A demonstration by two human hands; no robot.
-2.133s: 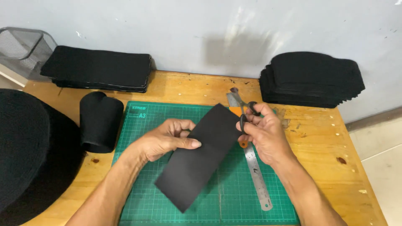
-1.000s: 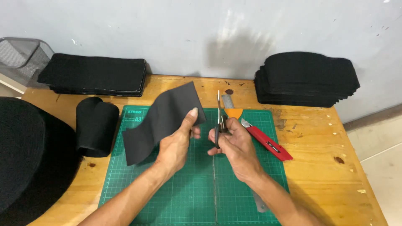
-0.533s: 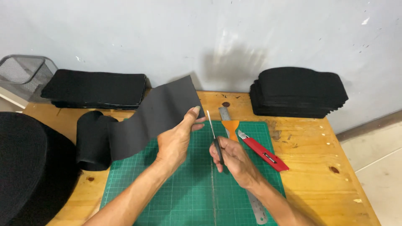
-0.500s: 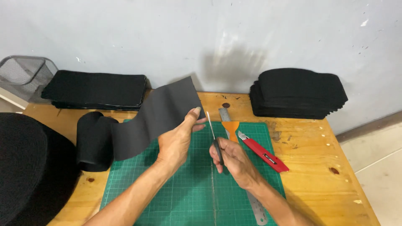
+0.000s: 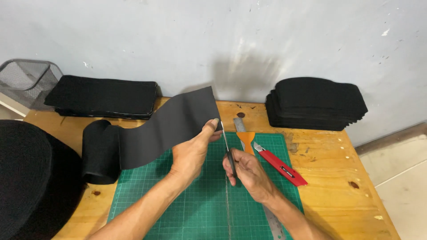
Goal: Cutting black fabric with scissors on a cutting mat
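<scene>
My left hand [image 5: 192,152] pinches the free end of a wide black fabric strip [image 5: 169,124] and holds it up above the green cutting mat [image 5: 178,209]. The strip runs left and down into a black fabric roll [image 5: 100,153] standing on the table. My right hand [image 5: 246,171] grips a pair of scissors [image 5: 226,144], seen edge-on, with the blades pointing up at the strip's right edge beside my left fingers.
A red utility knife [image 5: 280,165], an orange-handled tool [image 5: 246,137] and a steel ruler [image 5: 273,224] lie on the mat's right side. Stacks of black cut pieces sit at back left [image 5: 104,95] and back right [image 5: 316,104]. A wire mesh basket [image 5: 26,80] stands far left, a large black roll [image 5: 31,178] at left.
The strip has been lifted off the mat and unrolled to the left. My right hand has brought the scissors from flat on the mat up to the strip's edge. The view has tilted up.
</scene>
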